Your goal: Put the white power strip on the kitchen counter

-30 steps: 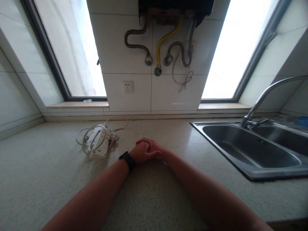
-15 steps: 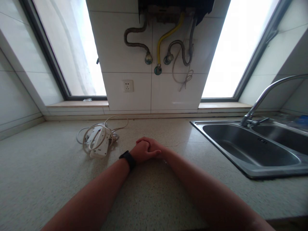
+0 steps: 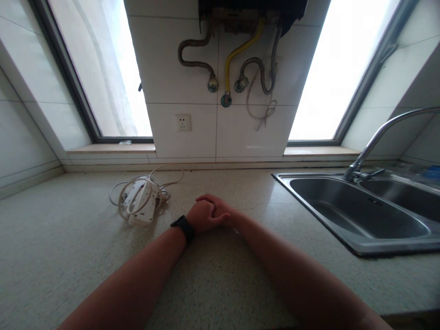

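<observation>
**Clasped hands at rest on the kitchen surface**

Almost nothing differs from the earlier frames: the two hands stay locked together in the same spot, and only the view shifts very slightly.

The left hand [image 3: 202,217] and the right hand [image 3: 220,211] lie clasped on the surface [image 3: 68,256], fingers interlaced, so each grip is closed on the other hand and holds no object. One black wristband [image 3: 183,228] sits on the left wrist. Both forearms rest on the surface.

The nearest thing is one white power strip [image 3: 140,201], wrapped in its own cord, lying near the hands on their left side, apart from them. One steel sink [image 3: 357,215] is set into the surface on the right, with a second basin behind it and one curved tap [image 3: 378,137].

The surface is speckled stone. Behind it a white-tiled wall carries one socket [image 3: 183,123], and several hoses, one of them yellow [image 3: 237,55], hang from an appliance above. Two bright windows [image 3: 103,68] flank that wall.
</observation>
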Demonstrator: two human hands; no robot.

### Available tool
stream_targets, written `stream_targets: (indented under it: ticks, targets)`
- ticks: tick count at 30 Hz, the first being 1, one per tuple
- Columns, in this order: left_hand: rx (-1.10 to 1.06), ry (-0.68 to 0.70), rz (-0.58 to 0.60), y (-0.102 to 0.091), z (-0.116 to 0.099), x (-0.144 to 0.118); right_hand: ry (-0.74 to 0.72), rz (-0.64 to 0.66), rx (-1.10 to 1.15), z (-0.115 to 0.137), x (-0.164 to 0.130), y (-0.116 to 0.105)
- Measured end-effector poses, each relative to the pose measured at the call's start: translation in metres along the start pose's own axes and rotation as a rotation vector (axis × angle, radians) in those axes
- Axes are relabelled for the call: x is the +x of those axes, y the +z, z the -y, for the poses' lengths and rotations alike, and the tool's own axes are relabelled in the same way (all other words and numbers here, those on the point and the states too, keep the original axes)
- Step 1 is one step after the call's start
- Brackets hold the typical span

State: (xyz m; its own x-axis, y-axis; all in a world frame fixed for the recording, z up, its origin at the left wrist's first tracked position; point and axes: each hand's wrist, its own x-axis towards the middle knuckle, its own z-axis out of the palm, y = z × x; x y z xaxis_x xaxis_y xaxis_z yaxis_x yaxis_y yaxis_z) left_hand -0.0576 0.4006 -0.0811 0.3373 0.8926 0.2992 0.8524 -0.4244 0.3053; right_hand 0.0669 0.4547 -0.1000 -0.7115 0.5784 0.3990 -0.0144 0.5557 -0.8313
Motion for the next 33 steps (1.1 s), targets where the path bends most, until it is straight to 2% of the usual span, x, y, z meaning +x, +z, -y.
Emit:
stream_targets:
  ticks: [4,13,16,22,33]
  targets:
    - [0.059,0.037,-0.060,-0.002,-0.002,0.001,0.039,-0.019,0.040,0.001,0.000,0.000]
    - [0.080,0.016,-0.048,-0.002,-0.001,0.001,0.178,0.049,0.168,0.016,-0.003,-0.001]
    - [0.086,0.028,-0.064,0.000,-0.001,0.002,0.154,0.030,0.067,0.017,-0.001,-0.001]
    - [0.086,0.066,-0.059,0.000,0.000,0.001,0.046,-0.013,-0.122,-0.001,0.003,-0.001]
    - [0.057,0.077,-0.078,0.002,0.000,0.000,-0.016,0.012,-0.171,-0.005,0.002,-0.003]
